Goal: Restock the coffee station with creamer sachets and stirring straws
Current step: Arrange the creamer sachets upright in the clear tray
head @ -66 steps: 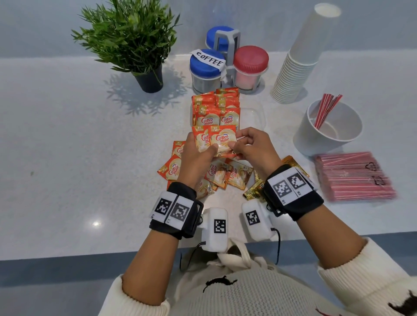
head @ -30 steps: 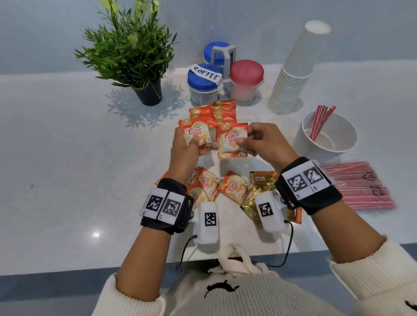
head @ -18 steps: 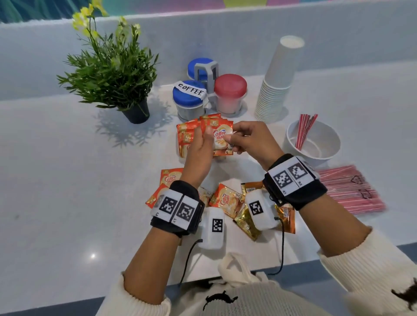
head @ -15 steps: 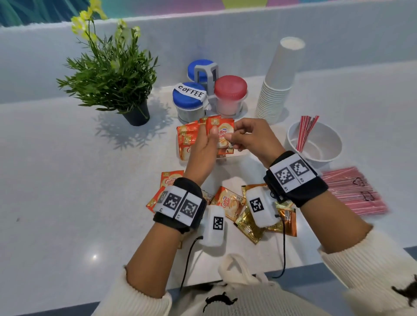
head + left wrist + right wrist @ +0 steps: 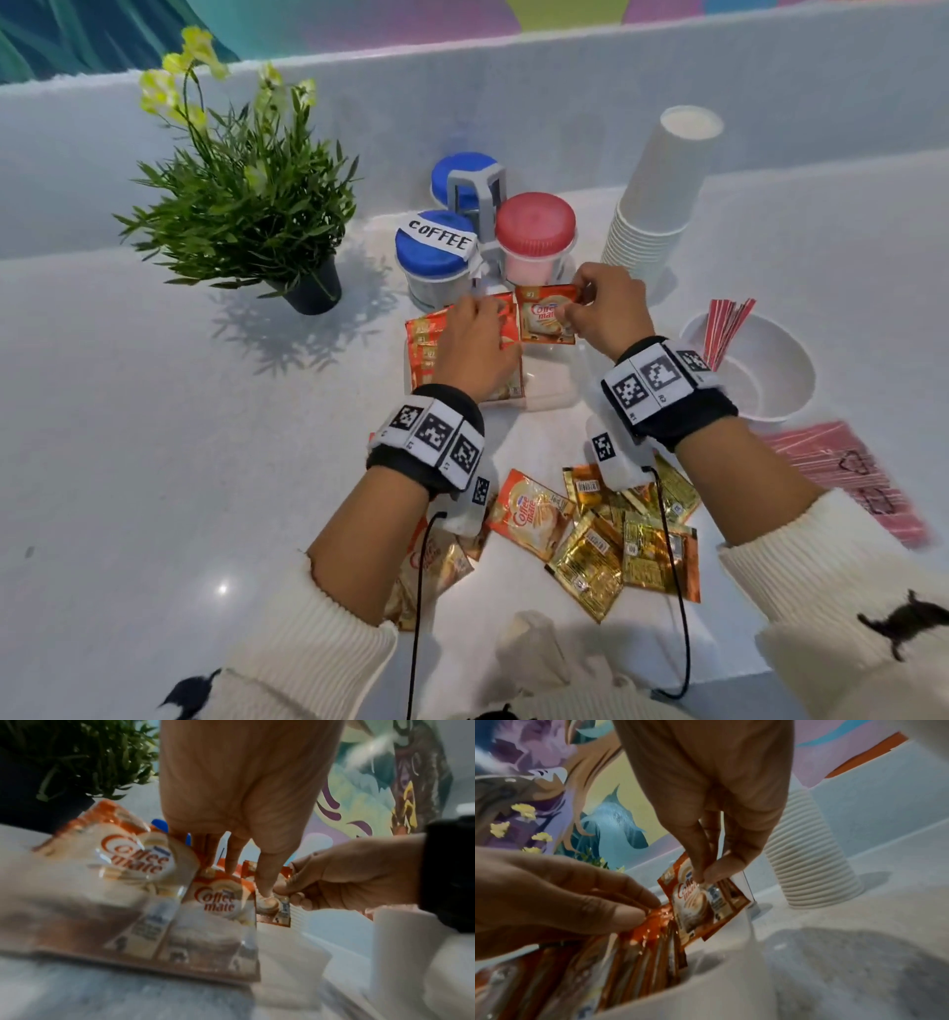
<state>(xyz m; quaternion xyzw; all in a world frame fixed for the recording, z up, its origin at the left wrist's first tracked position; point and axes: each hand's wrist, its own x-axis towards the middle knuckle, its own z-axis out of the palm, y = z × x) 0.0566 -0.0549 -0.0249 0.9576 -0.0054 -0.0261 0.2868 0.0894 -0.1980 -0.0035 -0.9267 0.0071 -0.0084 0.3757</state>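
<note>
A clear container (image 5: 554,393) holds a row of upright orange creamer sachets (image 5: 423,344). My left hand (image 5: 485,316) pinches the tops of that row (image 5: 654,914) between thumb and fingers. My right hand (image 5: 575,308) pinches one creamer sachet (image 5: 547,321) by its top edge and holds it upright over the container's free right side, beside the row. The right wrist view shows this sachet (image 5: 698,902) hanging from my right hand (image 5: 706,879). More loose sachets (image 5: 534,516) lie on the counter under my wrists. Red stirring straws (image 5: 726,324) stand in a white bowl (image 5: 770,401).
A wrapped pack of red straws (image 5: 847,473) lies at the right. Behind the container stand a blue-lidded jar marked COFFEE (image 5: 436,252), a red-lidded jar (image 5: 534,231) and a stack of white cups (image 5: 662,195). A potted plant (image 5: 246,195) is at the back left.
Both hands have lifted sachets from the loose pile and moved away from me to the container. The left hand now grips the row; the right holds its sachet beside it.
</note>
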